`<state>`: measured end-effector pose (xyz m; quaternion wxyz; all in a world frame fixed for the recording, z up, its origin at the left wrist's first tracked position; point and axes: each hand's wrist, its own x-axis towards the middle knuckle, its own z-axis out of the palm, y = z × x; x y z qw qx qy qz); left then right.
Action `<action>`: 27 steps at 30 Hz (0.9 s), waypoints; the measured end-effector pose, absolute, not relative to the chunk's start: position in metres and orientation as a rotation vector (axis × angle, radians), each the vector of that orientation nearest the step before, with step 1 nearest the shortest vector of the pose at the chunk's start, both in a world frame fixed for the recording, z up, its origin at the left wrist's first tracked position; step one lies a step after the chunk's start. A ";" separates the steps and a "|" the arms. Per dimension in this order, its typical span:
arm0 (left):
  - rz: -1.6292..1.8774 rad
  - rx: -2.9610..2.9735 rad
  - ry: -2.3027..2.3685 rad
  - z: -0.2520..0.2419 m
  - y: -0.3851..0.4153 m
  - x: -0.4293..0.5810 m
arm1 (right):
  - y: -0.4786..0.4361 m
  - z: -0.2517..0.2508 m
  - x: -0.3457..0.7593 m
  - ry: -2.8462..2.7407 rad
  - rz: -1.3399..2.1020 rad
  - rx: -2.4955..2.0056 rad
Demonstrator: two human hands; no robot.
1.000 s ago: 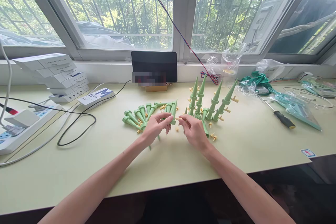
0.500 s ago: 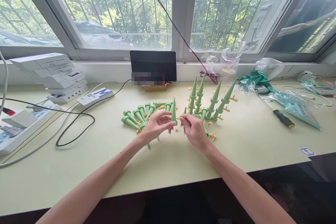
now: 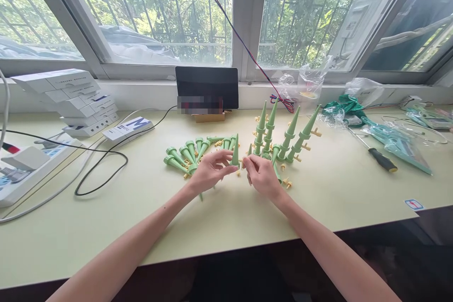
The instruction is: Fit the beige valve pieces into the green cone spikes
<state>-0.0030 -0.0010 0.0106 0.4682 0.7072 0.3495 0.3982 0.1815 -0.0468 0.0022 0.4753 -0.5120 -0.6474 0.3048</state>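
One white power strip (image 3: 10, 196) at far left, plugs in it, cables trailing off. Behind it, a stack of white boxes (image 3: 76, 99), edges staggered; just right of that, a flat box with a blue M (image 3: 129, 130), black cable (image 3: 127, 163) looping past its front. Next, the cone pile (image 3: 186, 152), green, lying down, with yellow bits mixed in. Left hand (image 3: 211, 170) is right in front of the pile, thumb and fingers pinching a green cone (image 3: 235, 152): tip up, near vertical, above the table. Tablet (image 3: 207, 85) stands behind, propped on a small brown block (image 3: 208, 117). Right hand (image 3: 262, 174) faces the left one, fingers curled, fingertips pinching a small yellow fitting (image 3: 243, 163) at the cone's lower end; can't tell if it's seated, fingers cover most of it. Just beyond the right hand, four tall green stacks (image 3: 299, 144), tips up, yellow fittings sticking out sideways. Few loose yellow pieces (image 3: 288, 184) near their bases. Further right: crumpled green plastic (image 3: 345, 111), a screwdriver (image 3: 382, 160) with black and yellow handle, then a clear bag (image 3: 399, 144) with teal contents.
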 end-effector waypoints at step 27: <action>0.889 1.659 0.936 0.022 -0.003 -0.002 | -0.048 0.007 0.179 -1.589 0.593 -1.196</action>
